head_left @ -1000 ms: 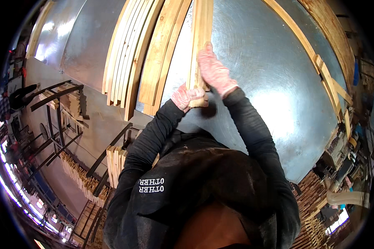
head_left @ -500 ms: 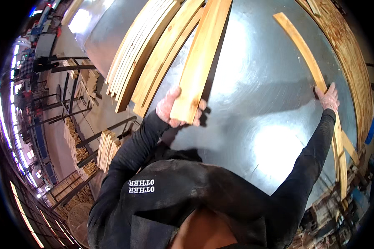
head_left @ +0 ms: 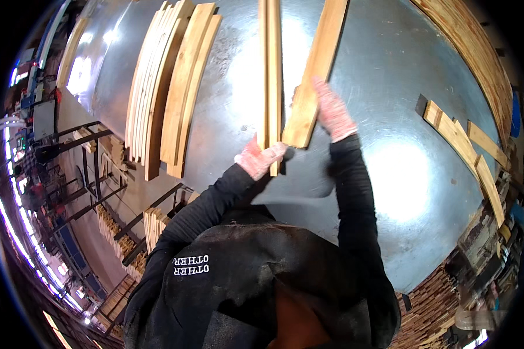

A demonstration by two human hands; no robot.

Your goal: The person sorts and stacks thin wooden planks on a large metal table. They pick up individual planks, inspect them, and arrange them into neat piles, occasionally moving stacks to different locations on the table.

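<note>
My left hand, in a pale reddish glove, is closed round the near end of a narrow wooden board, which appears to stand on edge with a second strip alongside. To its right lies a wider flat wooden plank, angled away to the far right. My right hand, gloved the same way, grips this plank a little above its near end; a fingertip seems to show at the far side. Both pieces rest on or just above a shiny metal table.
Left on the table are a row of boards on edge and a pair of planks. Short wood offcuts lie at the right edge, below a wooden panel. Racks of stacked lumber stand at lower left.
My right hand has come from the strip at the right edge to the wide plank. My left hand has let go of that plank and now holds the narrow board.
</note>
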